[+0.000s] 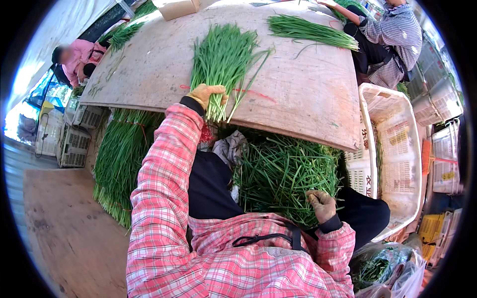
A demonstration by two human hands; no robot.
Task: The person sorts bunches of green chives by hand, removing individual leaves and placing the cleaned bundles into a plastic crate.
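A bunch of green chives (221, 57) lies on the wooden table, leaf tips pointing away from me and pale stem ends at the near edge. My left hand (206, 95), in a tan glove, is closed round its stems. A thin red string (261, 94) lies on the board on both sides of the bunch. A few blades splay out to the right. My right hand (322, 204), also gloved, is low over a heap of loose chives (285, 174) in front of my lap. Its fingers are curled together; what they pinch, if anything, is too small to make out.
The wooden tabletop (149, 64) carries another chive bunch (313, 32) at the far right and a cardboard box (176, 7) at the back. Stacked chives (121, 164) stand left below it. A white plastic crate (392, 159) stands at right. Two people sit at the table's far sides.
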